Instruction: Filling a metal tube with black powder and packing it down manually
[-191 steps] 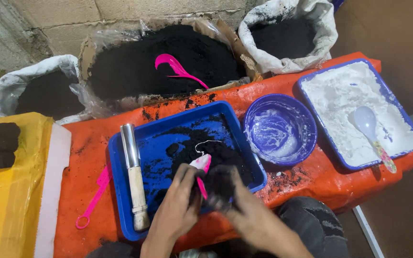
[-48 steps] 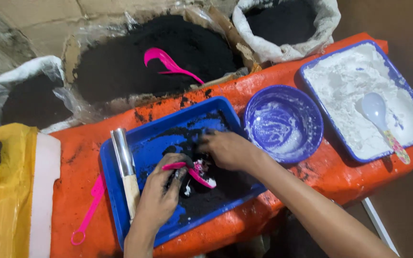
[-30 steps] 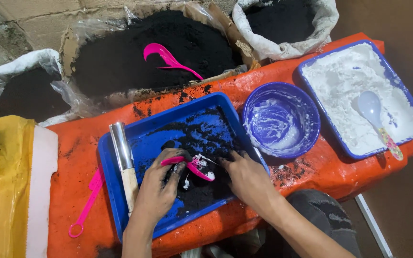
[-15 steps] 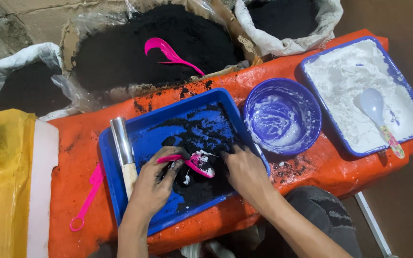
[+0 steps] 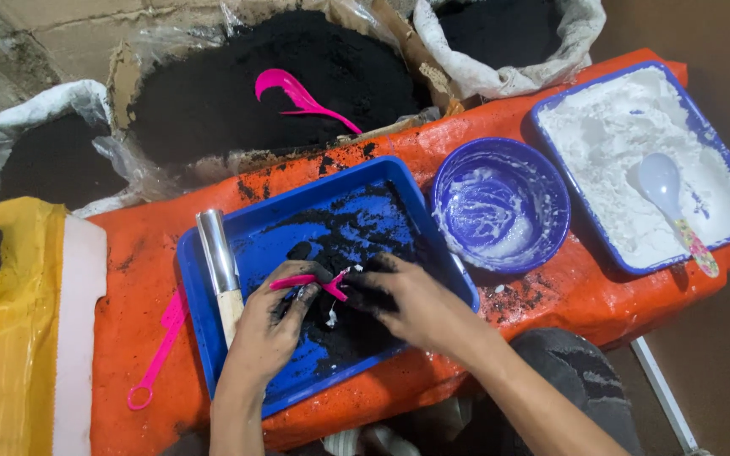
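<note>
A blue rectangular tray [image 5: 213,338] sits on the orange-covered table and holds a mound of black powder [image 5: 344,325] flecked with white. My left hand [image 5: 270,325], blackened, grips a small pink scoop [image 5: 310,281] over the mound. My right hand [image 5: 399,300] lies on the black mass at the scoop's right end, fingers curled into it. A metal tube with a wooden handle [image 5: 221,270] rests along the tray's left side.
A blue bowl [image 5: 500,203] smeared with white stands right of the tray. Farther right is a blue tray of white powder [image 5: 644,160] with a white spoon [image 5: 665,198]. Sacks of black powder [image 5: 272,93] line the back, one with a pink scoop [image 5: 297,93]. A pink tool [image 5: 158,355] lies left.
My right hand has come back from the tray's far right side to the black mound and now presses into it beside the scoop. My left hand keeps hold of the pink scoop.
</note>
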